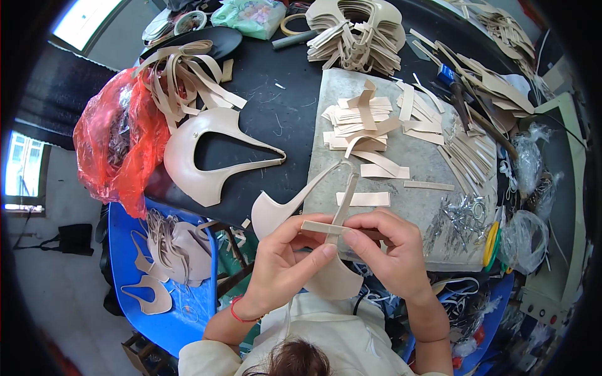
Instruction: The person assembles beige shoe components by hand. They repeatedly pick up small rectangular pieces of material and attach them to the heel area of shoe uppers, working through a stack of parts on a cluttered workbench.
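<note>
Head view. The left hand (pixel 285 263) and right hand (pixel 389 250) meet just off the near edge of the grey work slab (pixel 401 169), both pinched shut on a narrow beige strap (pixel 323 228) held crosswise between thumbs and forefingers. A second strip (pixel 346 199) crosses it and rises toward the slab. Beneath the hands hangs the curved beige upper piece (pixel 276 210), its thin arm reaching up onto the slab's near left corner. A matching upper (pixel 200 156) lies on the black table (pixel 276 113), left of the slab; cut strips (pixel 360 122) are heaped at the slab's middle, metal buckles (pixel 461 216) near its right near corner.

Likely risk — the crossing straps slip out of square under the fingertips, since only the pinch holds them. The unsupported upper could also twist and pull the joint askew.
</note>
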The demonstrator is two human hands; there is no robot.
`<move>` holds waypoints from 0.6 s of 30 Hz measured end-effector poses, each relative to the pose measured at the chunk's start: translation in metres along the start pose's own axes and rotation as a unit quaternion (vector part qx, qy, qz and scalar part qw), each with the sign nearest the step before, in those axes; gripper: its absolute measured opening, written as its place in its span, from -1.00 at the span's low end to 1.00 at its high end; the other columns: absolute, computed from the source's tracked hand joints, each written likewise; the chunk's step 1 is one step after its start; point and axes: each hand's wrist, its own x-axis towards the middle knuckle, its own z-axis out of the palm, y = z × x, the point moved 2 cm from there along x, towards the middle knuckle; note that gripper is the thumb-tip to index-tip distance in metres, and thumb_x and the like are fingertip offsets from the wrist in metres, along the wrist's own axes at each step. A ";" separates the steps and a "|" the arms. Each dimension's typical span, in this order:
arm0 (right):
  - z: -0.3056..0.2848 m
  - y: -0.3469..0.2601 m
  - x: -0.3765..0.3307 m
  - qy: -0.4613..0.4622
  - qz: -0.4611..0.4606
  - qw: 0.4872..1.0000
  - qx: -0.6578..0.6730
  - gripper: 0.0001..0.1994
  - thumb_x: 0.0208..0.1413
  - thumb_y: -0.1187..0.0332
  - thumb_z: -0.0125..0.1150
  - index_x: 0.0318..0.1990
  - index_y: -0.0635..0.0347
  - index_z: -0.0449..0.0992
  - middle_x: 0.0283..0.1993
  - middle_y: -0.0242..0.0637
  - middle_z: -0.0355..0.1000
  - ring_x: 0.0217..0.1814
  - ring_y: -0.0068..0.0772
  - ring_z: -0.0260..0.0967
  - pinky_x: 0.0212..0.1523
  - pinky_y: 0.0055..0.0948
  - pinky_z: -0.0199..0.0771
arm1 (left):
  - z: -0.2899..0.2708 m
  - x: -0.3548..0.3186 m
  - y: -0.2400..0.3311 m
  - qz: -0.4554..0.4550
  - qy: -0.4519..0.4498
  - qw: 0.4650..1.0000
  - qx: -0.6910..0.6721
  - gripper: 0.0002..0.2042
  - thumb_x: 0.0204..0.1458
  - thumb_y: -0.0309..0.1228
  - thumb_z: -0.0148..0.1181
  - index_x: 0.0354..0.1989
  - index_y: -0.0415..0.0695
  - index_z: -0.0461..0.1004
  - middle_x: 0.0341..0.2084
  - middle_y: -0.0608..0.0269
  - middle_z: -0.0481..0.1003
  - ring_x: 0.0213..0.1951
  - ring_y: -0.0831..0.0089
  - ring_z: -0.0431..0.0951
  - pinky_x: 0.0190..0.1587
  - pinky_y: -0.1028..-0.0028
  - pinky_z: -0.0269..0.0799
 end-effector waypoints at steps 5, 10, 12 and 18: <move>0.002 -0.002 -0.001 -0.014 -0.002 0.999 -0.033 -0.88 0.04 0.52 0.23 -0.25 0.33 0.55 -0.36 -0.31 0.44 -0.45 -0.67 0.38 -0.50 -0.66 0.37 | 0.000 -0.002 -0.002 -0.002 0.025 0.999 -0.038 -0.66 0.09 -0.55 0.17 0.05 -0.32 0.36 -0.26 0.20 0.50 -0.19 0.52 0.51 -0.15 0.54 0.50; 0.005 0.003 -0.009 -0.020 -0.019 0.999 -0.031 -0.89 0.00 0.54 0.25 -0.29 0.30 0.56 -0.44 -0.34 0.42 -0.51 -0.65 0.35 -0.56 -0.65 0.31 | -0.006 -0.003 -0.018 -0.010 0.069 0.989 -0.127 -0.74 0.15 -0.52 0.12 -0.01 -0.33 0.41 -0.34 0.20 0.50 -0.27 0.54 0.53 -0.24 0.56 0.51; 0.007 0.005 -0.014 0.007 -0.019 0.999 -0.047 -0.90 -0.01 0.54 0.25 -0.30 0.28 0.56 -0.45 -0.34 0.42 -0.52 -0.63 0.35 -0.56 -0.64 0.31 | 0.000 -0.006 -0.020 -0.024 0.084 0.993 -0.076 -0.76 0.15 -0.52 0.12 -0.02 -0.33 0.43 -0.35 0.21 0.50 -0.27 0.55 0.52 -0.21 0.56 0.50; 0.012 0.004 -0.026 0.064 -0.035 0.991 -0.116 -0.83 0.01 0.54 0.26 -0.23 0.31 0.43 -0.41 -0.28 0.46 -0.50 -0.54 0.42 -0.51 -0.57 0.41 | 0.014 -0.009 -0.020 -0.011 0.054 0.996 -0.074 -0.78 0.12 -0.56 0.15 -0.07 -0.36 0.46 -0.34 0.21 0.54 -0.26 0.52 0.53 -0.06 0.51 0.46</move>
